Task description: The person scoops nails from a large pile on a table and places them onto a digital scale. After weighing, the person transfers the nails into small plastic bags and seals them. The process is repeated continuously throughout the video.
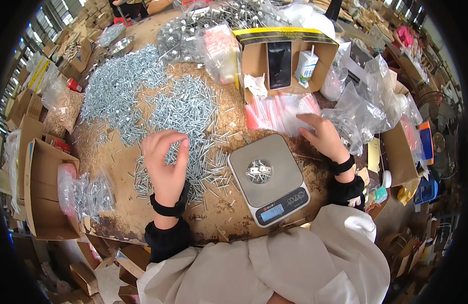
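Note:
My left hand point(165, 159) is over the near edge of a large heap of silvery screws point(186, 109). Its thumb and forefinger curl round until the tips meet; anything between them is too small to make out. My right hand point(325, 139) reaches in beside a stack of clear zip bags with red stripes point(274, 112), thumb and forefinger apart and nothing seen in them. Between the hands stands a kitchen scale point(267, 180) with a lit display. On its plate sits a small clear bag or dish of screws point(255, 175) with pale metal pieces on top.
Behind the bags, an open cardboard box point(254, 61) holds a phone point(280, 66) and a drink carton point(306, 66). At left, filled bags point(92, 195) spill from a carton point(49, 190). Crumpled clear plastic point(365, 109) lies at right. More bagged hardware point(186, 38) is piled behind.

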A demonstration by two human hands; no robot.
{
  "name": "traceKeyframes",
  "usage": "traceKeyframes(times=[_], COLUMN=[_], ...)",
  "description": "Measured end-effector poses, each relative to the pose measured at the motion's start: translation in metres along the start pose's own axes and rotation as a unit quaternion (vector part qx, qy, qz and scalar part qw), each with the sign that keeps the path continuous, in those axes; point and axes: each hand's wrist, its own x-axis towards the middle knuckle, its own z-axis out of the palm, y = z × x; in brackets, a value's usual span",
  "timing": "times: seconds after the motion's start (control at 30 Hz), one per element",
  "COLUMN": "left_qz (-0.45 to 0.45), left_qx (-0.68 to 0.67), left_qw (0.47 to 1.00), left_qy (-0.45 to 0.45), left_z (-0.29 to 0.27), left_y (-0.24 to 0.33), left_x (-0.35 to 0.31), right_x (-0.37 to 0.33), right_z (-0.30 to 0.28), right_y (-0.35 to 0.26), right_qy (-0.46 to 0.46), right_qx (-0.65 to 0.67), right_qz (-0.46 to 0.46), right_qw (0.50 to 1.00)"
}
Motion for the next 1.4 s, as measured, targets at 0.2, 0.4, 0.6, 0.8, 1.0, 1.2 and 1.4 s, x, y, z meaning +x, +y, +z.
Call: traceKeyframes(times=[0.2, 0.4, 0.6, 0.8, 1.0, 1.2, 1.4], left_qz=[0.014, 0.035, 0.062, 0.108, 0.104, 0.03, 0.138], left_qx=[0.041, 0.033, 0.006, -0.018, -0.22, -0.295, -0.255], left_qw=[0.999, 0.999, 0.997, 0.991, 0.961, 0.905, 0.93], left_qy=[-0.014, -0.018, -0.048, -0.081, -0.134, -0.305, -0.225], left_z=[0.001, 0.003, 0.008, 0.006, 0.024, 0.023, 0.022], left_y=[0.007, 0.01, 0.02, 0.038, 0.043, 0.051, 0.067], left_x=[0.0, 0.0, -0.005, -0.011, -0.024, -0.052, -0.05], right_x=[0.0, 0.002, 0.001, -0.004, -0.019, -0.031, -0.029], right_z=[0.005, 0.004, 0.011, -0.003, -0.025, -0.02, -0.011], right_y=[0.002, -0.004, -0.004, -0.014, -0.106, -0.128, -0.12], right_qy=[0.007, 0.066, 0.069, 0.122, 0.085, 0.131, 0.164], right_qx=[0.027, 0.05, -0.033, -0.005, 0.237, 0.214, 0.159], right_qz=[0.033, 0.07, 0.046, 0.033, -0.213, -0.327, -0.272], right_qw=[0.999, 0.994, 0.996, 0.992, 0.944, 0.911, 0.935])
